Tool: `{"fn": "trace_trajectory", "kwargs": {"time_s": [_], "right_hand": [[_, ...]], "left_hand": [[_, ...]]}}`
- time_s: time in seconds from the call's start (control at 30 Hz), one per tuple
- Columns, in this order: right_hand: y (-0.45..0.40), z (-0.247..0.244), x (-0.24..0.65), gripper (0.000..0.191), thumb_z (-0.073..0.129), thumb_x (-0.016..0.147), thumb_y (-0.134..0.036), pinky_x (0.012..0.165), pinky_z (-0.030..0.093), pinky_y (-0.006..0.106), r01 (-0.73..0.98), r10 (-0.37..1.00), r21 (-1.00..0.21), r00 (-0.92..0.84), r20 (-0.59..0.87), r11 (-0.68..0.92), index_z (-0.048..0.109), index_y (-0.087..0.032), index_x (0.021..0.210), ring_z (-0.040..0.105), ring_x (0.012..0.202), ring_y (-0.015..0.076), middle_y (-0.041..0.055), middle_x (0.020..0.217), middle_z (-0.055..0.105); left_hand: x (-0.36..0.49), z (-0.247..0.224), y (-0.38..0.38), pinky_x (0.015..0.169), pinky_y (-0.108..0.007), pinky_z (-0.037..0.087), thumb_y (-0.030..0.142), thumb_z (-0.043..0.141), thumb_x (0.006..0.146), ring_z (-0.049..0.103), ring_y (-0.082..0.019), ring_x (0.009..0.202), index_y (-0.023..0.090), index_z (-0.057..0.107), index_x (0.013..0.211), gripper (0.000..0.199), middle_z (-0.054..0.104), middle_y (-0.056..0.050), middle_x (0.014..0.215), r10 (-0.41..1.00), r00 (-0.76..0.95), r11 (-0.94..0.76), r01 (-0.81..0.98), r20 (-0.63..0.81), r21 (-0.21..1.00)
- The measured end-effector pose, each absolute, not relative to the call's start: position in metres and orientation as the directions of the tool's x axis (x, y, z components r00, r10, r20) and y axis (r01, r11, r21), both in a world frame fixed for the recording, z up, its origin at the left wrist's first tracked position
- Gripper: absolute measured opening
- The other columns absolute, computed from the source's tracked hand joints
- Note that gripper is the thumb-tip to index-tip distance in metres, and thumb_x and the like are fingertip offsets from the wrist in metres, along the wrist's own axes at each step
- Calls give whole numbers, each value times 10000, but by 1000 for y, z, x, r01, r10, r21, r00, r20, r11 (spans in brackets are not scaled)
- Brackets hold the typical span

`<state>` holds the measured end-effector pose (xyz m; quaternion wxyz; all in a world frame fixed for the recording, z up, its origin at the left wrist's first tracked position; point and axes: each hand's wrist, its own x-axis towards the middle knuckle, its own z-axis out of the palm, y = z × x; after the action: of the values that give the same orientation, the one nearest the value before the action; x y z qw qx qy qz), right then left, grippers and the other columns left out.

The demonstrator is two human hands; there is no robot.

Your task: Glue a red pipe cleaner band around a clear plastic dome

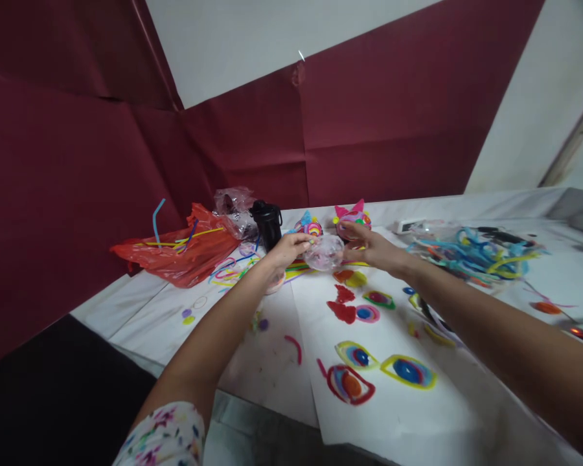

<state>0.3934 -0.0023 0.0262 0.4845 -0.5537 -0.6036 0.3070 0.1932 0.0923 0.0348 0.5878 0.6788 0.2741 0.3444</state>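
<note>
Above the far part of the table, a clear, round plastic ball or cup (pixel 324 254) sits between my two hands; its exact kind is hard to make out. My left hand (pixel 289 250) grips its left edge, thumb and fingers pinched together. On the other side, my right hand (pixel 369 248) curves its fingers around the right edge. Just behind are a pink-eared craft piece (pixel 354 215) and a blue-topped round one (pixel 309 224). Colourful pipe cleaners (pixel 297 270) lie beneath the left hand.
A black bottle (pixel 267 225) stands left of my hands, beside a red plastic bag (pixel 189 249) with pipe cleaners. Eye-shaped pipe-cleaner pieces (pixel 409 371) lie on white paper (pixel 383 424). A tangled pile of pipe cleaners (pixel 471 254) is at right. Dark red paper (pixel 379 129) covers the wall.
</note>
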Motion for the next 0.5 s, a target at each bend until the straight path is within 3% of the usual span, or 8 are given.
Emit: {"fn": "trace_trajectory", "kwargs": {"time_s": [0.1,0.2,0.33,0.5], "right_hand": [[27,15,385,804,802,604,-298,744,510,306,431,973,-881,34,229,192,446,-203,1319,587,860,180,110,1233,556],[45,3,375,638,791,633,-313,616,498,266,431,988,-892,14,155,134,534,-159,1197,571,691,140,69,970,626],[56,-6,368,454,745,711,-342,481,431,201,435,998,-899,-3,56,52,570,-162,1089,514,576,102,-2,729,587],[65,-10,370,397,693,771,-420,436,384,177,459,999,-888,34,-22,-35,575,-164,1050,468,536,85,-37,628,513]], "left_hand": [[198,35,112,787,-287,440,91,684,678,568,-114,687,111,728,809,140,673,-3,698,780,615,-183,54,112,982],[198,28,126,716,-262,441,89,664,690,548,-100,635,107,721,821,144,644,1,658,798,597,-189,115,84,975],[196,12,140,634,-229,426,86,594,736,490,-78,548,119,697,888,185,557,35,574,835,547,-187,172,64,967],[204,-5,157,672,-247,446,146,587,762,508,-101,608,134,666,870,134,568,20,634,876,475,-209,227,79,951]]}}
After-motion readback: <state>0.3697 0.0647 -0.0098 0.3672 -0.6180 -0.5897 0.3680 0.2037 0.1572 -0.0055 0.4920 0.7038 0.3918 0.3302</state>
